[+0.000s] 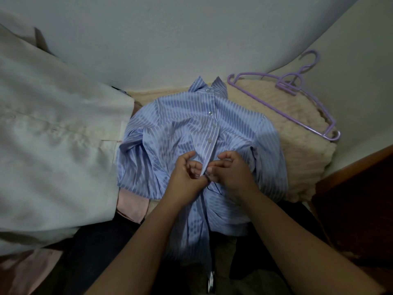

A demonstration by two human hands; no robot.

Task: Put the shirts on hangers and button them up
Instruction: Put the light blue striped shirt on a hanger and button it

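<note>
Pinching the striped shirt [191, 128] placket between them, left hand [185, 175] and right hand [231, 173] fingers meet mid-front.

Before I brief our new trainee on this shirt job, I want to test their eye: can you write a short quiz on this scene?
1. True or false: both hands work at the blue striped shirt's button placket.
2. Where do the purple hangers lie? A) on the cream blanket, right of the shirt; B) under the white garment; C) in the left hand.
3. Fill in: the buttons above the right hand look ____.

Key: 1 true; 2 A; 3 fastened.
</note>
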